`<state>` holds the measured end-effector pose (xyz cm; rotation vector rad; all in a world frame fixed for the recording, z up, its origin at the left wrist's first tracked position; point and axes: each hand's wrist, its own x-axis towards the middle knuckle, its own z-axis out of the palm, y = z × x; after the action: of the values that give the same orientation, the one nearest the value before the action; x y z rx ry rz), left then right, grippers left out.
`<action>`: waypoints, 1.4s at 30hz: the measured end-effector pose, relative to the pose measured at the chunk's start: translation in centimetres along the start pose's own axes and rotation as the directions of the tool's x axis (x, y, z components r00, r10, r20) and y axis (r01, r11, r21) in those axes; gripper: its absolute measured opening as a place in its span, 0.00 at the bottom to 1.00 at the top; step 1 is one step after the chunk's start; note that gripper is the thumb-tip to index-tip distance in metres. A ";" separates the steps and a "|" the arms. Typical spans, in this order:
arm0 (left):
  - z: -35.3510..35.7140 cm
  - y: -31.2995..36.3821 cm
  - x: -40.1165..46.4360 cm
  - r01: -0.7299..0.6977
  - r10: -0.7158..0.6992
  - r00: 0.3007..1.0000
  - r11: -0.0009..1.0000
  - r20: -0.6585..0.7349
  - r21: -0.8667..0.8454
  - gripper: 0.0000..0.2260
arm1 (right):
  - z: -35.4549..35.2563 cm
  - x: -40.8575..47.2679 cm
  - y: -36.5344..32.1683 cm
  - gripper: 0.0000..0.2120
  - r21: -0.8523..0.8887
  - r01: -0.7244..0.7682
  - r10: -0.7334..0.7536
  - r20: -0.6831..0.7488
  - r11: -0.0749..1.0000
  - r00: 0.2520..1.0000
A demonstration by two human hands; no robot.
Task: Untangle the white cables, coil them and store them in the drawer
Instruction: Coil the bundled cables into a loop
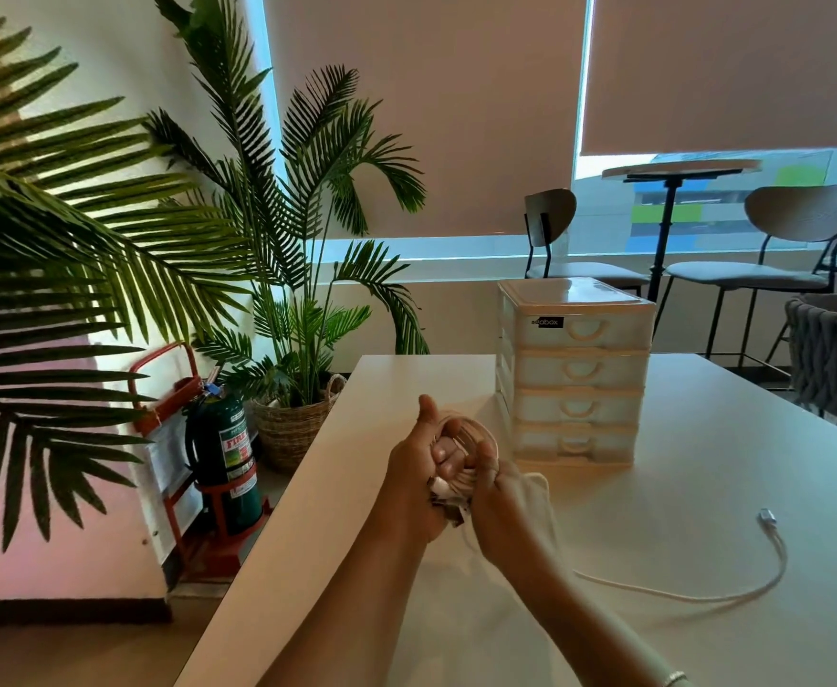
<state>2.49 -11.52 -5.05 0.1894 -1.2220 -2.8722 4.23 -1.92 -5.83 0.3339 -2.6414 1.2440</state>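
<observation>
Pale rectangular table [704,488]: bears everything. Cream plastic four-drawer cabinet [575,371]: upright, all drawers closed. My left hand [419,480]: fingers curled through coiled white cable [476,431]. My right hand [498,498]: pinches that coil. Loose white cable [734,587]: trails rightward across the tabletop.

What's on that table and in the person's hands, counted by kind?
Drawer unit: 1, with 4 drawers, all closed
Coiled cable bundle: 1, held by both hands
Loose cable: 1, on the table
Hands: 2, left and right
Total: 5
</observation>
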 end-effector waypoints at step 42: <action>0.6 -2.0 -0.3 -0.476 0.384 0.879 0.721 0.281 0.504 0.44 | -6.2 0.4 -3.2 0.06 -0.128 -0.125 0.162 0.344 0.984 0.925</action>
<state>2.74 -9.68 -6.07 -0.2979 -1.8288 -2.0939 5.30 0.83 0.52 0.3840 -3.0748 1.1756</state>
